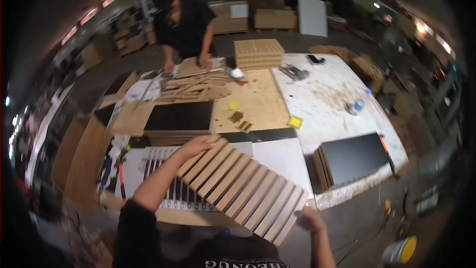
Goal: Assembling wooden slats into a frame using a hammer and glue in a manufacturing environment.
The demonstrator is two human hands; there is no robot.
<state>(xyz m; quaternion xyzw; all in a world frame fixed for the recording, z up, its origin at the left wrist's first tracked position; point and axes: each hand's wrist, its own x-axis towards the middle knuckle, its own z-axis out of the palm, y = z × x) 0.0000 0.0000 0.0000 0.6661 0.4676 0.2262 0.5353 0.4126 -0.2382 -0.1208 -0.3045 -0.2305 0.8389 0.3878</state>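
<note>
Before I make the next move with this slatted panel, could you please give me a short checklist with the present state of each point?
1. Left hand grip on the slatted wooden panel: ok, it holds the upper left corner.
2. Right hand grip: cannot tell; it is at the lower right end, but blurred.
3. Panel lined up with the white slotted frame: not ok, it slants across.
4. Frame fully visible: not ok, panel and left forearm cover part.
5. Co-worker's hands away from panel: ok, across the table.
6. Orange-handled tool apart from panel: ok.
</note>
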